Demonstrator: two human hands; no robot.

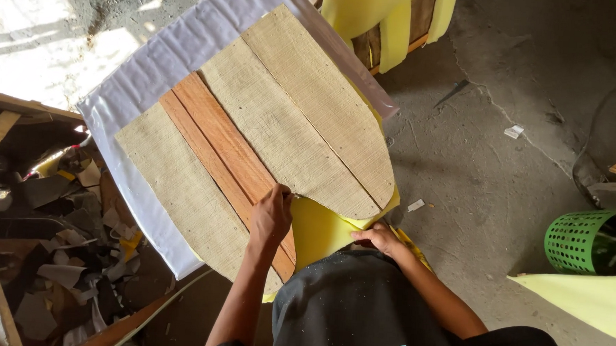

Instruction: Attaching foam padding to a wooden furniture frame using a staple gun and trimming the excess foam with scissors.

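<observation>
Roughly, top-down view, biggest first:
Floor: grey concrete floor (501,195), cracked, small paper scraps lying on it.
Panel: wooden frame panel (254,129) covered with burlap strips, two bare reddish slats running down the middle, tilted diagonally across view.
White sheet: white fabric (153,62) under the panel, showing along its upper and left edges.
Scrap pile: offcuts and paper (56,238) at lower left, beside the panel.
Foam: yellow foam sheet (319,229) under the panel's near end, sticking out between both hands.
Basket: green perforated basket (582,240) at right, well apart from the panel.
Left hand: left hand (271,216) on the panel's near edge, grip closed on a small tool, can't tell which.
Right hand: right hand (378,238) on the foam edge, grip pinched on the foam.
</observation>
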